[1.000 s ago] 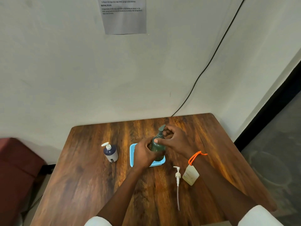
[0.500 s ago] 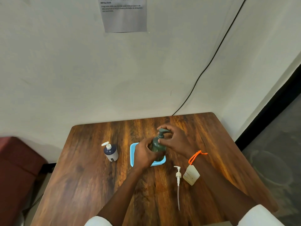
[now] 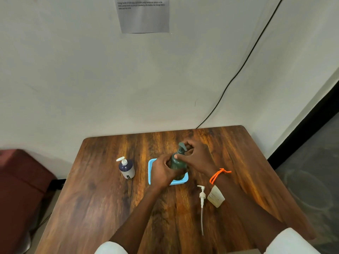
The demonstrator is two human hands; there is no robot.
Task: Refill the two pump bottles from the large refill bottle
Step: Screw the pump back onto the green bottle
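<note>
The green pump bottle (image 3: 177, 165) stands upright in the blue tray (image 3: 151, 165) near the middle of the table (image 3: 102, 198), its long axis vertical. Its nozzle seems to point to the left and away, though the view is small. The left hand (image 3: 162, 174) grips the body; the right hand (image 3: 197, 157) pinches the pump head (image 3: 181, 146). For a good turn, the left hand should hold the body firm while the right twists the collar only.

Both hands (image 3: 165, 171) (image 3: 199, 158) grip green pump bottle (image 3: 177, 165) on blue tray (image 3: 150, 165)
</note>
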